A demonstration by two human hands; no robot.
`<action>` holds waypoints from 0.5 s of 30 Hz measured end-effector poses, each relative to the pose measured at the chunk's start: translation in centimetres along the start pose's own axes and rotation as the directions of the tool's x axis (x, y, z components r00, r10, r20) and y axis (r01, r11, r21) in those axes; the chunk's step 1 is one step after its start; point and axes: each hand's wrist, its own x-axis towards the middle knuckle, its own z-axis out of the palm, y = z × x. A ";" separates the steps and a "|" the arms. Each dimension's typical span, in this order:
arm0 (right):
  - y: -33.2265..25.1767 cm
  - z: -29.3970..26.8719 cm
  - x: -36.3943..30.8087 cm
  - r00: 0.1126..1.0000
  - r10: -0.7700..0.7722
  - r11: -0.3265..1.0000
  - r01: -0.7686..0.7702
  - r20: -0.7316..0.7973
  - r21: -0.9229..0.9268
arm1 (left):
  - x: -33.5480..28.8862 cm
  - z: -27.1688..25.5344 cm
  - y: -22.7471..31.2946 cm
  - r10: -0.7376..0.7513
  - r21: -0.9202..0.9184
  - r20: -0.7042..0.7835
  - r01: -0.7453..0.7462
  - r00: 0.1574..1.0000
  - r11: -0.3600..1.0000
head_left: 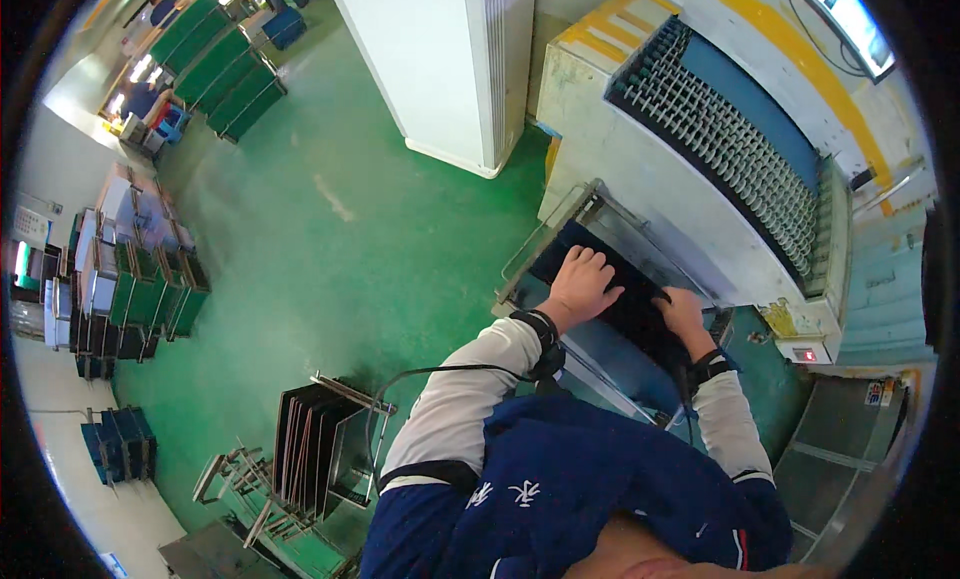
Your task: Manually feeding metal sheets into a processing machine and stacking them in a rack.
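Observation:
In front of me a dark, nearly black stack of thin boards (640, 324) sits slantwise in a metal-framed rack (603, 377). My left hand (583, 287) lies over the stack's far-left part, its fingers curled onto the top. At the stack's right end, my right hand (684, 314) grips the edge, with the thumb and some fingertips partly hidden. Both wrists carry black bands, and a black cable (430, 369) runs from the left one. Whether the stack is one block or separate boards is too dark to tell.
A conveyor machine with rows of rollers (725, 144) stands just beyond the rack. Behind it rises a tall white cabinet (450, 69). Lower left is a rack of upright dark panels (310, 444). Green bins (218, 64) and stacked trays (150, 279) stand farther off on the green floor.

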 end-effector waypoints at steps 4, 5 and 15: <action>-0.9 -1.2 -0.3 0.999 -0.052 0.996 0.051 -0.016 -0.076 | -0.2 0.4 -0.2 0.007 0.011 -0.002 -0.007 1.000 1.000; -1.2 -2.3 -0.6 0.998 -0.050 0.995 0.046 -0.041 -0.094 | -0.2 0.3 -0.3 -0.006 0.018 0.021 0.006 1.000 1.000; 1.2 -21.5 -5.3 0.934 -0.075 0.989 0.026 -0.349 -0.143 | -0.2 -0.2 0.3 -0.015 0.071 0.048 0.011 0.999 0.997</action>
